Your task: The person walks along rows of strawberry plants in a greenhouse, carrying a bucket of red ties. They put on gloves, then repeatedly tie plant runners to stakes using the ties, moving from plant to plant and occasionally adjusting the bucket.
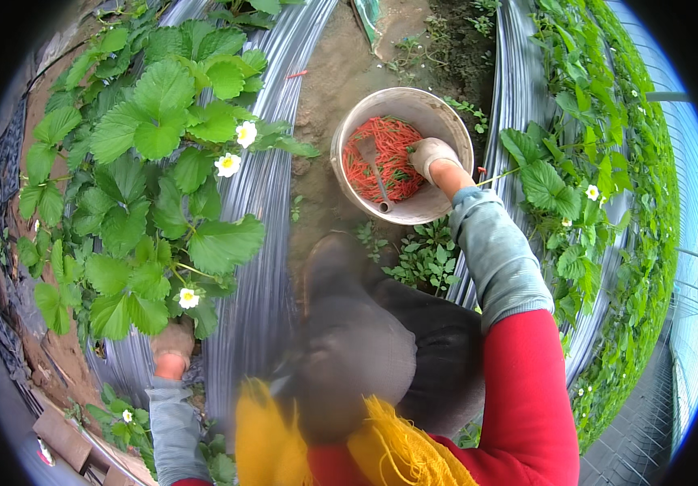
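Note:
My right hand [432, 157], in a pale glove, reaches inside a white plastic bucket [406, 97]. Its fingers touch a heap of thin red sticks or stems [394, 130] with green bits among them; what it grips, if anything, is hidden. A small metal trowel [375, 173] with a hollow tubular handle leans in the bucket, left of that hand. My left hand [172, 341], gloved too, is down at the plastic mulch film [127, 370], under the lower edge of a strawberry plant [160, 121] with white flowers. Leaves partly cover its fingers.
Mulch-covered beds of strawberry plants flank the soil furrow [318, 121]. Small weeds [425, 258] grow near my bent legs [355, 358]. A yellow fringed scarf [270, 431] hangs low in front of me. One red piece [296, 74] lies on the left film; bricks [62, 434] stand at lower left.

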Demonstrator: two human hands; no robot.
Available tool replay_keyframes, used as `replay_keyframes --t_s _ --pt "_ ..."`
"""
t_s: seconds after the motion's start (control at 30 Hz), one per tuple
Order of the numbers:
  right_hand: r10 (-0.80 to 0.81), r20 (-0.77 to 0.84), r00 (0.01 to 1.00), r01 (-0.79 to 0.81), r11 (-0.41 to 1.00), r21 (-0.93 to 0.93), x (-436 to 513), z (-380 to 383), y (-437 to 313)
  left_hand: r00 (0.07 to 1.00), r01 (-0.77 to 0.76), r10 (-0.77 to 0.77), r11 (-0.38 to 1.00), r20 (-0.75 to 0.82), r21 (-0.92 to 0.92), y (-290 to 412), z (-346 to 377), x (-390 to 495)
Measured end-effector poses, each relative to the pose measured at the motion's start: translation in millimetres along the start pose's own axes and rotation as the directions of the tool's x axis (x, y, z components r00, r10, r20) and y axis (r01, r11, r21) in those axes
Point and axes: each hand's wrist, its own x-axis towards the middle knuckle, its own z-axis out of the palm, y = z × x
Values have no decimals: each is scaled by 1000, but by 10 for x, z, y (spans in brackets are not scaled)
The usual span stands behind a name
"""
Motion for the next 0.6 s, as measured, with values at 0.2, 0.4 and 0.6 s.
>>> replay_keyframes --t_s 0.2,0.4,0.6 --pt "33 98 995 -98 610 786 -611 -285 105 984 46 -128 855 -124 -517 47 -246 -228" --pt "145 -31 989 18 95 995 -1146 -463 119 915 -249 -20 759 -403 -602 522 -728 -872" --pt "191 -7 982 40 -167 985 -1559 -540 -10 730 -670 146 347 -668 -656 1722 -1547 -755"
